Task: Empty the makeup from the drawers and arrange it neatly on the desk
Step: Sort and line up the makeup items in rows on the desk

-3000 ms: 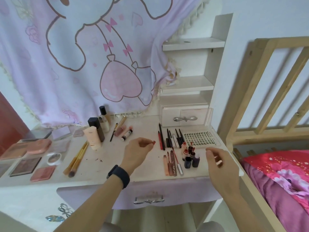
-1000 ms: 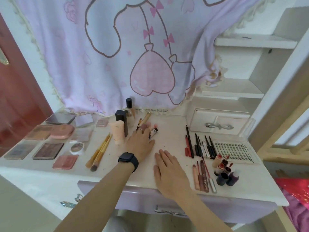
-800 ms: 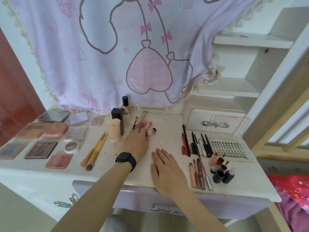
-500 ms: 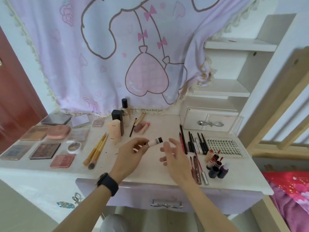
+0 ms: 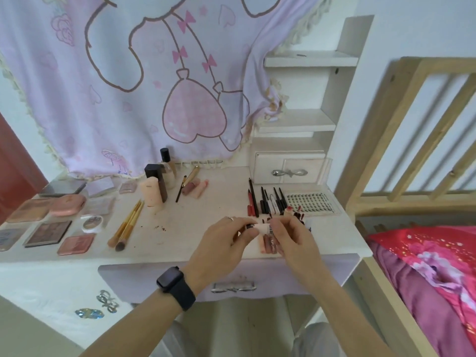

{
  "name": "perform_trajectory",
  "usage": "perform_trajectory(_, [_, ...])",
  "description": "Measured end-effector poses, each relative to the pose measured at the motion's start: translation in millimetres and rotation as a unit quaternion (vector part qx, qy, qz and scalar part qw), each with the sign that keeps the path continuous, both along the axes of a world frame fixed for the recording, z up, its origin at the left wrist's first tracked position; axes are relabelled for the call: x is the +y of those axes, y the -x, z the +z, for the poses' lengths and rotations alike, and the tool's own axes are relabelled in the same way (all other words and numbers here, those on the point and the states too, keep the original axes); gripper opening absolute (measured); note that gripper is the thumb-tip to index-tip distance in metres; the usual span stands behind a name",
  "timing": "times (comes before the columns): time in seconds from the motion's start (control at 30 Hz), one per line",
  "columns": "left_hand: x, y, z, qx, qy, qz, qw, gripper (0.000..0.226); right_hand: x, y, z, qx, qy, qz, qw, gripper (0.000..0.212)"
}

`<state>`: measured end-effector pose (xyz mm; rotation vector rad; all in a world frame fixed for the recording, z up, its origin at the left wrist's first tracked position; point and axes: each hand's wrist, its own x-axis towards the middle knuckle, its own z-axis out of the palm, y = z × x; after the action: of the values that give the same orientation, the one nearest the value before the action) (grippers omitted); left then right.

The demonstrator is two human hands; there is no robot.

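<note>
A person's left hand (image 5: 221, 243) and right hand (image 5: 291, 238) meet above the front edge of a white counter (image 5: 180, 228), both clamped on a small white cosmetic tube with a dark cap (image 5: 261, 227). The left thumb and fingers pinch the capped end. The right fingers curl round the labelled end. The tube is held level, clear of the counter, just above a few pinkish lip tubes (image 5: 269, 244) lying flat. A black smartwatch (image 5: 175, 286) sits on the left wrist.

Behind the hands lies a row of black and red pencils (image 5: 265, 202), beside a clear tray of false lashes (image 5: 309, 202). Farther back is a small white drawer with a silver bow handle (image 5: 288, 170), closed. At centre stand a pale pink squeeze tube (image 5: 152, 194) and a dark-capped brown bottle (image 5: 157, 181), touching or nearly so. Gold-handled brushes (image 5: 127, 222) lie to the left of them. Brown and pink eyeshadow palettes (image 5: 49, 233) fill the left end of the counter. The lilac front drawer (image 5: 233, 287) is shut. A lavender cartoon-print cloth (image 5: 128, 86) hangs behind, and a wooden bed frame (image 5: 412, 124) with red floral bedding (image 5: 425, 266) stands at right.
</note>
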<state>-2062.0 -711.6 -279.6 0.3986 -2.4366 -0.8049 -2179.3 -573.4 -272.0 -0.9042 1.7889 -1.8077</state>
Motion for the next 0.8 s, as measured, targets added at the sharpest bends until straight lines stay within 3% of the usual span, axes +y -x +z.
perform_trajectory(0.13, [16.1,10.1,1.1,0.019,-0.084,-0.017,0.996,0.02,22.2,6.1,3.5,0.041,-0.004,0.005,0.999,0.011])
perform_trajectory(0.23, [23.0,14.7,4.3,0.007,-0.084,-0.026,0.996,0.016,31.1,17.5,3.5,0.024,-0.045,0.011,0.999,0.016])
perform_trajectory(0.33, [26.6,17.2,7.0,-0.022,-0.042,-0.042,0.998,0.017,36.3,24.9,5.4,0.038,-0.084,0.013,0.996,0.028])
perform_trajectory(0.5, [26.8,22.1,8.4,-0.086,0.117,-0.031,0.989,0.031,39.3,33.6,-4.0,0.058,-0.076,0.03,0.995,0.01])
perform_trajectory(0.63, [23.7,23.3,8.2,-0.055,0.12,-0.018,0.991,0.031,44.4,37.0,-4.5,0.041,-0.063,0.01,0.997,0.023])
perform_trajectory(0.73, [23.6,23.0,2.4,-0.047,0.132,-0.016,0.99,0.035,43.9,35.0,2.6,0.011,-0.118,0.009,0.993,0.036])
perform_trajectory(0.8, [25.4,23.2,-0.4,-0.036,0.146,-0.017,0.989,0.039,43.4,34.9,1.4,0.026,-0.127,0.022,0.991,0.032])
